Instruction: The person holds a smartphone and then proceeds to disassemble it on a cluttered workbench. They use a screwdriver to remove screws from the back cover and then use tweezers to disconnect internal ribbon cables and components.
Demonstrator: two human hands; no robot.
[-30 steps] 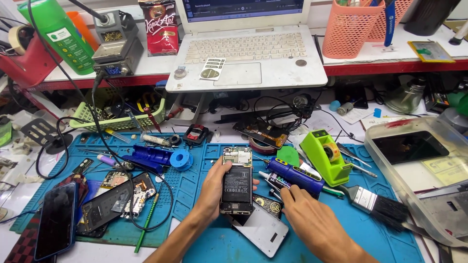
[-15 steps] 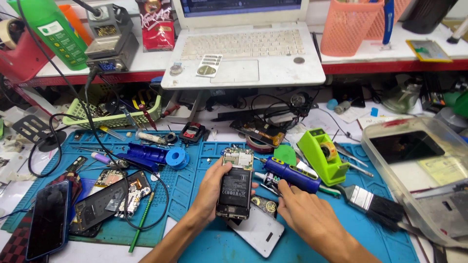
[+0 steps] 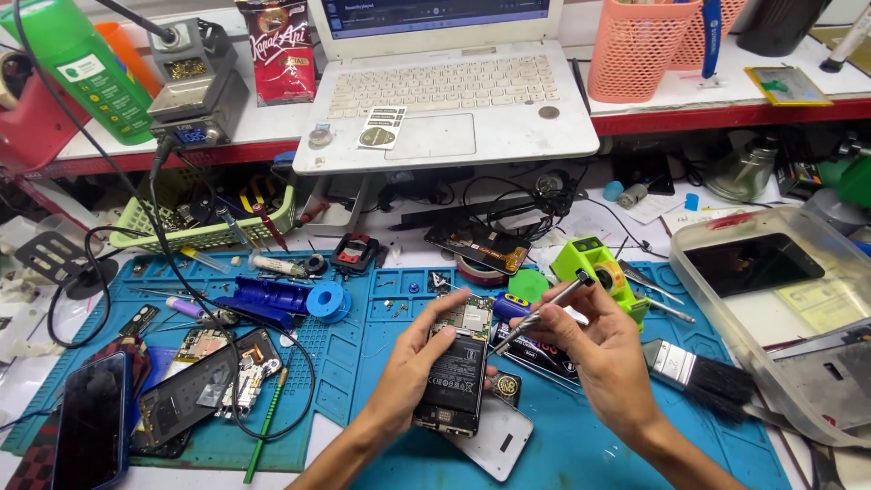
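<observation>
My left hand (image 3: 410, 374) grips an opened phone (image 3: 456, 366) with its back cover off, black battery and circuit board showing, lifted a little above the blue work mat (image 3: 363, 318). My right hand (image 3: 601, 356) holds a slim grey screwdriver (image 3: 543, 311) slanted, its tip close to the phone's upper right edge. A white back cover (image 3: 494, 442) lies on the mat just under the phone.
A black brush (image 3: 699, 374) lies right of my right hand, by a clear tray (image 3: 721, 299) holding a phone. A green tool holder (image 3: 599, 268), blue reels (image 3: 328, 300), an opened phone (image 3: 204, 386) and a dark phone (image 3: 91, 417) lie on the mat. A white laptop (image 3: 445, 91) sits on the shelf behind.
My right hand has picked up the screwdriver from the mat and raised it beside the phone. The left hand has lifted the phone slightly.
</observation>
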